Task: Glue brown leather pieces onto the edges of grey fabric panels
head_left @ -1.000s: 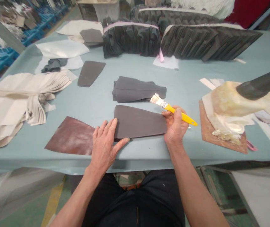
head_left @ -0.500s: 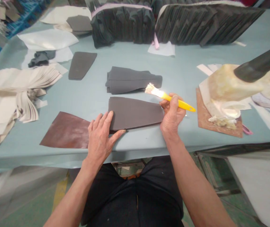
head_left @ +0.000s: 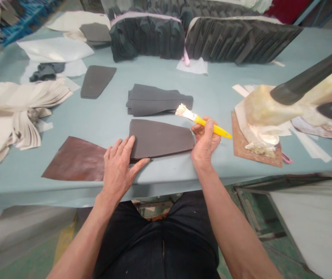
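Note:
A yellow-handled paintbrush [head_left: 217, 130] is pinched in my right hand [head_left: 204, 146], its pale bristles pointing up and left. The same hand's lower fingers touch the narrow right end of a stack of dark grey tapered pieces [head_left: 160, 138]. My left hand [head_left: 118, 162] rests at the wide left end of that stack, fingers extended, thumb along its front edge. Under and beside the left hand lies a brown leather-like piece [head_left: 74, 159], its right end hidden. Behind the stack sits a fanned pile of dark grey pieces [head_left: 157, 100].
Glue-crusted, pale containers [head_left: 265, 104] with dark handles stand at right on a brown board [head_left: 241, 145]. Bundled dark pieces [head_left: 148, 38] line the back. Cream fabric strips [head_left: 9, 100] are heaped at left, near a single dark piece [head_left: 97, 81]. The table's front edge [head_left: 166, 190] is close to my lap.
The whole view has shifted a little, so things on the table appear slightly further left. Both hands keep nearly the same place on the stack, and the brush stays in my right hand.

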### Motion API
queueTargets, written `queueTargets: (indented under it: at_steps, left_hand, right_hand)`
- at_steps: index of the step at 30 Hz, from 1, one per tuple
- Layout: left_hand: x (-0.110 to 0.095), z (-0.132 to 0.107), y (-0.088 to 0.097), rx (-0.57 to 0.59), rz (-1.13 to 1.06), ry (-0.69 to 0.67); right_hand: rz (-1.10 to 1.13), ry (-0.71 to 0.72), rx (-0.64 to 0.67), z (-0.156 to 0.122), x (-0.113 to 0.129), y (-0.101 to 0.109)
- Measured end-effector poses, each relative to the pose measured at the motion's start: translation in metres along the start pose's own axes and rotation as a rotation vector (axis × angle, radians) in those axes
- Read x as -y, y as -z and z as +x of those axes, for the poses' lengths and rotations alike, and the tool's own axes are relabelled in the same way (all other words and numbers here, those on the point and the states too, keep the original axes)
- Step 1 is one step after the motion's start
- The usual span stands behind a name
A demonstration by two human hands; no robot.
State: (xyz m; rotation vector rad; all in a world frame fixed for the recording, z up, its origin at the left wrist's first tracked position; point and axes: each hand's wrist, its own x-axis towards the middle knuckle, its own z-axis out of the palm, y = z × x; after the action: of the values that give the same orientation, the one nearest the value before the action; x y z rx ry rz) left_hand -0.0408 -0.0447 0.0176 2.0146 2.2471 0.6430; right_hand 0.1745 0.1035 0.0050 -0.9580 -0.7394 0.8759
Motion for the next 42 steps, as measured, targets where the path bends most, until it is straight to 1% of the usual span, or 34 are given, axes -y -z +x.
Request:
queueTargets:
  at_steps: [10, 17, 19, 22, 26, 30, 34, 42]
  left_hand:
    - [0.005, -0.003, -0.006, -0.054, 0.029, -0.042]
    - [0.008, -0.006, -0.007, -0.097, 0.087, -0.091]
    - [0.008, -0.006, -0.006, -0.103, 0.097, -0.105]
    - [0.007, -0.007, -0.006, -0.104, 0.111, -0.114]
    - [0.007, -0.006, -0.006, -0.107, 0.113, -0.116]
    - [0.007, -0.006, -0.005, -0.096, 0.097, -0.099]
    - [0.006, -0.006, -0.005, -0.088, 0.082, -0.092]
    - [0.005, -0.007, -0.004, -0.106, 0.106, -0.096]
  right_hand:
    - [0.070, -0.075, 0.000, -0.002, 0.003, 0.004]
    - [0.099, -0.109, 0.039, 0.009, 0.015, 0.010]
    - [0.106, -0.118, 0.074, 0.016, 0.018, 0.009]
    - [0.096, -0.149, 0.171, 0.028, 0.017, 0.004]
    - [0.051, -0.214, 0.309, 0.042, 0.009, -0.003]
    - [0.008, -0.272, 0.390, 0.045, 0.000, -0.003]
    - [0.003, -0.279, 0.406, 0.043, -0.002, -0.001]
    - [0.002, -0.269, 0.383, 0.041, -0.002, -0.001]
